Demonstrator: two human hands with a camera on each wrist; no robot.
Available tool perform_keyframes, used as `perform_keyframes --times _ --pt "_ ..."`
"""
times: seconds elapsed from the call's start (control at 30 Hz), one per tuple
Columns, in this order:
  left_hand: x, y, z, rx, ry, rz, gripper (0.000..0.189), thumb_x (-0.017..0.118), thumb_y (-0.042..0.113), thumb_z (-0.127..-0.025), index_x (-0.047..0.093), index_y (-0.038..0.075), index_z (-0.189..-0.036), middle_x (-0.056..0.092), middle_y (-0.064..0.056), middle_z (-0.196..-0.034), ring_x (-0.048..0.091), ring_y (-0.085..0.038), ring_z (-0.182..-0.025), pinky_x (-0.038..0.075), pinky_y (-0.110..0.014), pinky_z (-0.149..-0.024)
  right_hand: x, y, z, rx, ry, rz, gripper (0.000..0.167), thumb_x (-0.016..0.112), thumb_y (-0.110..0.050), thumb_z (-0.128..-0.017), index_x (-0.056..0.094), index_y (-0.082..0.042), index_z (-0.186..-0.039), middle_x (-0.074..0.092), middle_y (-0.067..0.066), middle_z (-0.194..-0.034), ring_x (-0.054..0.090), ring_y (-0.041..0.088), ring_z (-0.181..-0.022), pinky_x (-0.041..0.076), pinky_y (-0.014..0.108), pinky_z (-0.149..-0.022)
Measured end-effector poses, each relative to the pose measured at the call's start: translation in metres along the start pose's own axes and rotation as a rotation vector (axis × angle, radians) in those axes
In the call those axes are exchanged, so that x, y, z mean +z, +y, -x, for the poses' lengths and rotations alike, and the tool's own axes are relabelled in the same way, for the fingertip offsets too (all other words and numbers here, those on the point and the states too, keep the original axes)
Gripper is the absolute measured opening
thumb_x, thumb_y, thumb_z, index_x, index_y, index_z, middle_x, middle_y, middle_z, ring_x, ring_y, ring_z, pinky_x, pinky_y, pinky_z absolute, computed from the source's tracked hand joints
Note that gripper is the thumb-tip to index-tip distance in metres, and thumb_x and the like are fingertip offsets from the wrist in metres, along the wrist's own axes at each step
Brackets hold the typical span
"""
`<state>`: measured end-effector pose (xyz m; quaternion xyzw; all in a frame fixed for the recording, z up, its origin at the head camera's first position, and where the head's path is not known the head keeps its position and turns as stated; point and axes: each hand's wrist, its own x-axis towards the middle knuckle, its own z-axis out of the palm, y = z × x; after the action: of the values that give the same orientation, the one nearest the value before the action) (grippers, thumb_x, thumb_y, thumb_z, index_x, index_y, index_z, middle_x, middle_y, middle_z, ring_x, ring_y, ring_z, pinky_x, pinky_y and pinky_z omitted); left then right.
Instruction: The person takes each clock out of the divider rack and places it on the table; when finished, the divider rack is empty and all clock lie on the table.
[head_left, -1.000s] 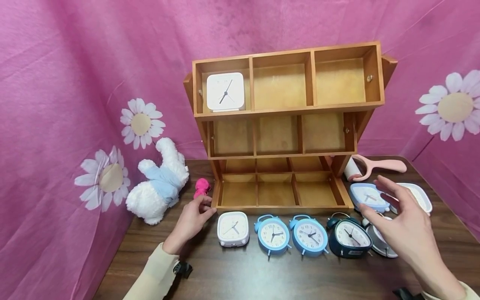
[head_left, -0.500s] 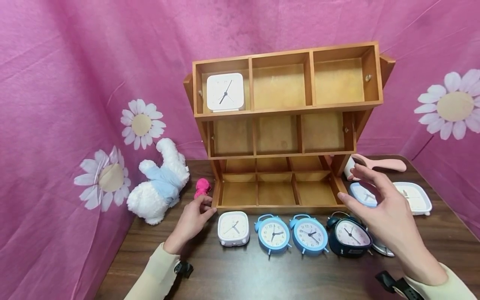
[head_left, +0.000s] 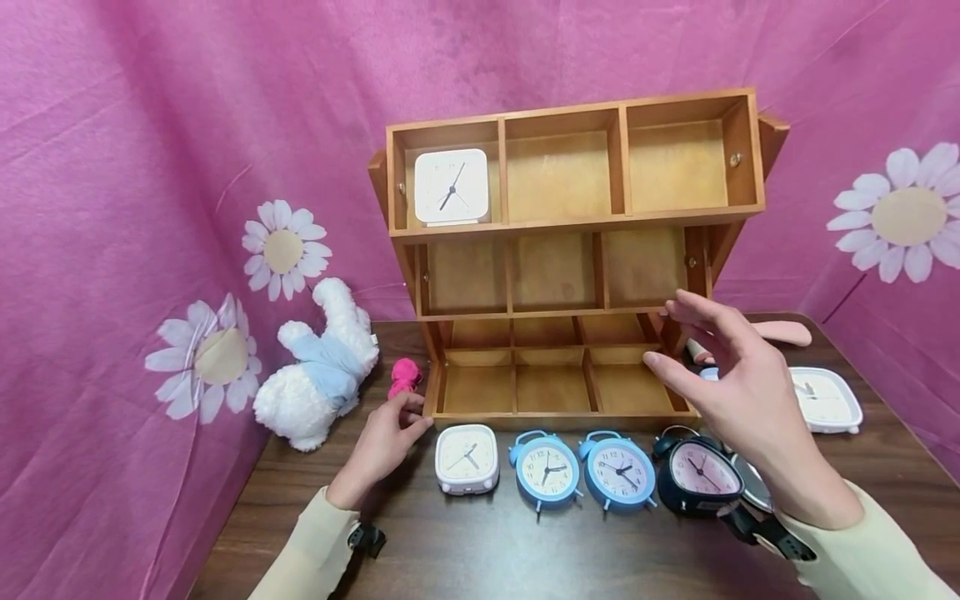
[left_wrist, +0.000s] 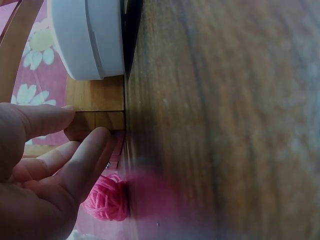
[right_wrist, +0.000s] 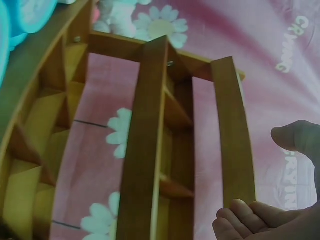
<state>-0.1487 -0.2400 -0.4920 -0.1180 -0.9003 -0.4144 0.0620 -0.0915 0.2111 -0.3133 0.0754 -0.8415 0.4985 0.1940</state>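
Observation:
A three-tier wooden shelf [head_left: 558, 223] stands on the dark table [head_left: 487, 550]. My left hand [head_left: 412, 410] rests against its lower left front corner; in the left wrist view the thumb and fingers [left_wrist: 90, 150] touch that wooden corner [left_wrist: 97, 120]. My right hand [head_left: 678, 342] hovers with spread fingers at the shelf's lower right side and holds nothing. A white square clock [head_left: 451, 185] sits in the top left compartment. In front of the shelf stand a white clock [head_left: 467, 457], two blue bell clocks [head_left: 546, 468] [head_left: 618, 469] and a dark clock [head_left: 697, 479].
A white plush toy [head_left: 318, 375] and a pink ball [head_left: 405, 375] lie left of the shelf. At the right are a white clock [head_left: 825, 398], a pink lint roller [head_left: 780, 332] and a silvery clock [head_left: 750, 493] partly behind my right wrist. Pink flowered cloth surrounds the table.
My right hand has risen and moved left, from above the clocks at the right to the shelf's lower right side. The left hand has stayed at the corner.

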Motion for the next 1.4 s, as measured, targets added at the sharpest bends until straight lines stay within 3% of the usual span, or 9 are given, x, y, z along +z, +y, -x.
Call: perform_keyframes --times 0.37,0.43,0.67,0.83,0.9,1.07,1.27,1.33,1.4 --pt "0.014 -0.039 -0.007 0.009 0.020 -0.054 0.033 0.086 0.034 -0.101 0.074 0.014 -0.124 0.084 -0.002 -0.104 0.077 -0.009 -0.089 0.058 -0.027 -0.077 0.019 -0.040 -0.028 -0.029 -0.039 -0.099 0.076 0.091 -0.012 -0.095 0.058 -0.024 -0.162 0.068 -0.010 -0.151 0.063 -0.003 -0.135 0.048 0.005 -0.104" --pt "0.012 -0.033 -0.006 0.011 0.020 -0.044 0.033 0.085 0.034 -0.102 0.074 0.012 -0.124 0.083 -0.004 -0.105 0.077 -0.009 -0.088 0.058 -0.027 -0.078 0.024 -0.046 -0.033 -0.042 -0.040 -0.136 0.075 0.091 -0.009 -0.094 0.060 -0.022 -0.161 0.069 -0.011 -0.148 0.063 -0.001 -0.136 0.048 0.006 -0.106" --pt "-0.007 0.029 0.003 -0.054 -0.002 -0.006 0.027 0.083 0.018 -0.101 0.074 0.003 -0.122 0.083 -0.013 -0.107 0.079 -0.021 -0.091 0.062 -0.041 -0.082 0.042 -0.067 -0.049 -0.046 -0.071 -0.186 0.075 0.093 -0.011 -0.093 0.060 -0.020 -0.160 0.068 -0.006 -0.150 0.065 0.005 -0.139 0.049 0.010 -0.111" --pt "0.000 0.001 0.000 0.006 0.011 -0.018 0.029 0.082 0.028 -0.104 0.073 0.007 -0.122 0.083 -0.008 -0.101 0.076 -0.013 -0.087 0.058 -0.033 -0.075 0.059 -0.085 -0.059 -0.049 -0.083 -0.223 0.080 0.095 -0.017 -0.092 0.058 -0.020 -0.162 0.065 -0.001 -0.158 0.060 0.018 -0.150 0.047 0.025 -0.125" --pt "-0.002 0.006 0.000 -0.024 0.005 -0.019 0.029 0.082 0.027 -0.104 0.074 0.007 -0.123 0.083 -0.008 -0.101 0.077 -0.014 -0.089 0.059 -0.034 -0.078 0.068 -0.093 -0.062 -0.067 -0.077 -0.237 0.081 0.095 -0.019 -0.091 0.057 -0.018 -0.163 0.064 0.000 -0.159 0.059 0.018 -0.152 0.046 0.031 -0.128" --pt "-0.011 0.042 0.002 -0.130 -0.015 -0.037 0.026 0.083 0.010 -0.100 0.073 0.002 -0.123 0.083 -0.014 -0.110 0.078 -0.020 -0.094 0.060 -0.036 -0.083 0.090 -0.112 -0.071 -0.098 -0.042 -0.233 0.084 0.096 -0.027 -0.091 0.055 -0.015 -0.164 0.063 0.001 -0.161 0.058 0.015 -0.153 0.043 0.034 -0.131" --pt "0.000 0.000 -0.002 0.018 -0.009 -0.002 0.029 0.082 0.021 -0.103 0.072 0.003 -0.124 0.082 -0.014 -0.110 0.076 -0.017 -0.089 0.058 -0.033 -0.075 0.114 -0.129 -0.087 -0.112 -0.022 -0.239 0.089 0.096 -0.034 -0.090 0.053 -0.016 -0.165 0.061 0.002 -0.160 0.057 0.015 -0.150 0.043 0.030 -0.129" --pt "0.001 -0.007 -0.002 0.043 -0.001 -0.005 0.031 0.081 0.026 -0.104 0.072 0.003 -0.125 0.081 -0.013 -0.109 0.075 -0.014 -0.087 0.057 -0.030 -0.072 0.120 -0.134 -0.092 -0.117 -0.012 -0.232 0.092 0.097 -0.036 -0.089 0.052 -0.016 -0.166 0.060 0.002 -0.160 0.057 0.015 -0.150 0.044 0.028 -0.128" --pt "-0.002 0.004 0.000 0.019 0.000 -0.002 0.030 0.082 0.022 -0.103 0.072 0.003 -0.124 0.081 -0.014 -0.109 0.075 -0.014 -0.086 0.057 -0.030 -0.072 0.127 -0.140 -0.096 -0.124 -0.001 -0.218 0.094 0.097 -0.038 -0.088 0.051 -0.016 -0.167 0.060 0.002 -0.160 0.056 0.015 -0.149 0.044 0.028 -0.127"
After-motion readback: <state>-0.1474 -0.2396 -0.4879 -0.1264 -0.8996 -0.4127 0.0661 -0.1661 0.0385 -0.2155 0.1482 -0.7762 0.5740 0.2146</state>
